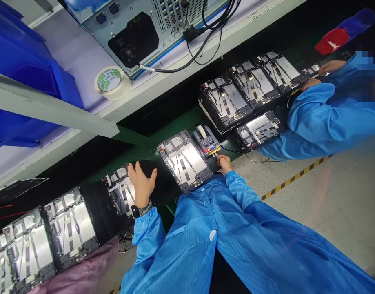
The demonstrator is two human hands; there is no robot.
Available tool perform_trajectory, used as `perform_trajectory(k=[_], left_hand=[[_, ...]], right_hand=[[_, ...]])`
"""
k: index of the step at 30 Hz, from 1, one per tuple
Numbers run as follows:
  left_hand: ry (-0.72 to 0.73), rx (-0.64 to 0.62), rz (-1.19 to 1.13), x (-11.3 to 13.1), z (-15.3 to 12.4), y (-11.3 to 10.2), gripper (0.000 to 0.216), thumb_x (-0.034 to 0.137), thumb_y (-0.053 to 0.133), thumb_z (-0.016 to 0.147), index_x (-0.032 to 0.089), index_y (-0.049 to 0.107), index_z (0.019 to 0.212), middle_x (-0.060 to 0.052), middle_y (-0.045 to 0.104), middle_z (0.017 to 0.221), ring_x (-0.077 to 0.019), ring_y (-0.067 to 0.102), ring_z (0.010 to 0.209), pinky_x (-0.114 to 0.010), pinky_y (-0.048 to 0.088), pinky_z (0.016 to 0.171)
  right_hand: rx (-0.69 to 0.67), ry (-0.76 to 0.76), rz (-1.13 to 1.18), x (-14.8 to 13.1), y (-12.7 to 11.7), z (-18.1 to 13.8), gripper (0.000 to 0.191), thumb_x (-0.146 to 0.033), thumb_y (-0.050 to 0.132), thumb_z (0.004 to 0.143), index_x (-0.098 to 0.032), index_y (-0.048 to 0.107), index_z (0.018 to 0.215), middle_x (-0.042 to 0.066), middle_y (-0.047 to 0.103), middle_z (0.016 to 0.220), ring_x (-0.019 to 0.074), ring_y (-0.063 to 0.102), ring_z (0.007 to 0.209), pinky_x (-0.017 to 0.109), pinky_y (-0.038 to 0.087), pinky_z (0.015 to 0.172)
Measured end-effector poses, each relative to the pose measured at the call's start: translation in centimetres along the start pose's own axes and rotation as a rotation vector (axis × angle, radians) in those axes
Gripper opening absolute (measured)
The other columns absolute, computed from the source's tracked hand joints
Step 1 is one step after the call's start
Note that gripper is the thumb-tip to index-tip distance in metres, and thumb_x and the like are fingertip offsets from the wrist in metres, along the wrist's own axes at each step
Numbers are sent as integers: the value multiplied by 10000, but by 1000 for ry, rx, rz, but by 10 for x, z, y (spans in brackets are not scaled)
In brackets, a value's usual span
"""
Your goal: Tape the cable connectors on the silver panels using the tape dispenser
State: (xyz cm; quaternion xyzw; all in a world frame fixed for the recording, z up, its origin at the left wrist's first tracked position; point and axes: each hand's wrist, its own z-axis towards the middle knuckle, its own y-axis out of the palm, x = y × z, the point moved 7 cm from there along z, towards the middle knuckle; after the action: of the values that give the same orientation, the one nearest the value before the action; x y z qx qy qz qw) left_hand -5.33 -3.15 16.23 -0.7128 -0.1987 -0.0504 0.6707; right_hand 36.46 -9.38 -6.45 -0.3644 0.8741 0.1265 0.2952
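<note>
My left hand (141, 184), a watch on its wrist, lies open with fingers spread on the edge of an opened tablet (118, 195) on the dark green belt (171, 126). Between my hands lies another opened tablet (185, 161) with its silver inner plate and flat cables showing. My right hand (224, 163) is curled just below a small grey tester box (207, 142) with coloured buttons. Its fingers are pressed together near the box's yellow edge. What they hold is too small to make out. Both my sleeves are blue.
More opened tablets (67, 226) line the belt to the left, and others (227, 100) lie stacked to the right. A co-worker's blue sleeve (322, 118) reaches over those. A tape roll (109, 81), a computer case (135, 32) and blue bins (22, 61) sit above. A yellow-black line (294, 177) marks the floor.
</note>
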Motion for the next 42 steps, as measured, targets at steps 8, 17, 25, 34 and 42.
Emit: perform_trajectory(k=[8,17,25,34,42], left_hand=[[109,5,-100,49,10,-7,820,480,665,966,138,349,1642,-247,172,1771,-401,117,1676,-608,159,1351],[431,-74,-198,150,39,3,758,452,684,962,208,402,1622,-184,240,1773,-376,133,1678,-594,149,1356],[446,-355,-6,191,82,48,713,421,631,971,188,431,1614,-179,438,1681,-370,386,1582,-544,250,1327],[398,-473,-69,181,101,52,588,379,714,910,232,614,1471,-111,654,1480,-321,635,1339,-410,476,1149],[397,-508,-78,187,104,48,600,418,735,882,203,637,1434,-121,671,1428,-335,637,1308,-428,485,1106]], right_hand=[[81,53,140,19,12,4,263,-106,802,786,-216,572,847,-29,675,679,118,660,653,198,572,578],[186,28,102,23,-2,-10,333,-82,785,745,-227,509,862,-61,573,609,117,551,579,217,498,513],[-26,-801,-97,-105,-19,-89,540,-393,796,822,-230,523,1258,20,672,1008,157,649,829,298,553,736],[-658,-1305,-687,-206,169,-144,641,-260,751,885,-278,494,1473,96,593,1284,262,629,1050,444,580,927],[-841,-1252,-862,-204,210,-116,751,-199,774,827,-275,471,1510,92,540,1272,256,604,1011,474,584,926]])
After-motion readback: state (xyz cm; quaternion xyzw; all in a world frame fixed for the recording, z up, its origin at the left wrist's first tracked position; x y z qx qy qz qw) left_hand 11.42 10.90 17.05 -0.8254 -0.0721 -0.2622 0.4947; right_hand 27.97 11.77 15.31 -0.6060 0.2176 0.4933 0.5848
